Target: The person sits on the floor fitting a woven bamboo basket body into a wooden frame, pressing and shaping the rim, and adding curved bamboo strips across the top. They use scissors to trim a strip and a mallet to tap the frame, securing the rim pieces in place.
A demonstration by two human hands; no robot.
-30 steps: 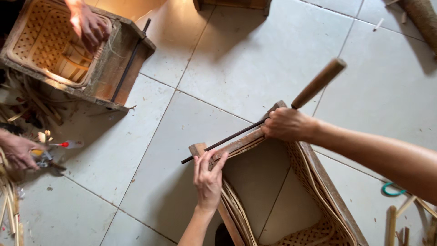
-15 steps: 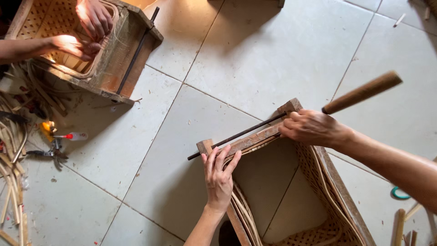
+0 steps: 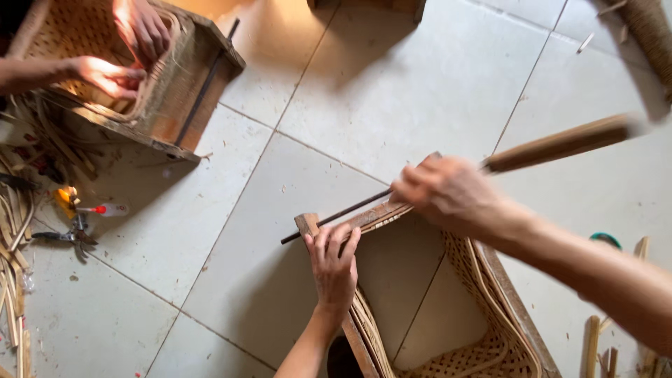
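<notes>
The right hand (image 3: 448,192) is closed around a long tool (image 3: 448,176) with a wooden handle, which sticks out to the right and is blurred; its dark metal rod runs out to the left, lying along the top rail of a wooden frame (image 3: 360,218). The left hand (image 3: 334,267) lies flat and open on that same rail near its corner, fingers (image 3: 327,241) spread and pressing on the wood just below the rod, gripping nothing. The frame belongs to a woven rattan basket (image 3: 490,343) that stands on the tiled floor (image 3: 392,84), its open inside facing up, strips of cane running along its right wall.

Well apart, at the upper left, a second wood-framed woven basket (image 3: 178,98) sits on the floor, and another person's two hands (image 3: 122,52) are inside it, touching the weave. Left of that, loose cane strips (image 3: 17,231) lie scattered, with a pair of pliers (image 3: 66,236) and a small red-tipped tool (image 3: 101,209) beside them. More short cane pieces (image 3: 602,343) lie at the lower right.
</notes>
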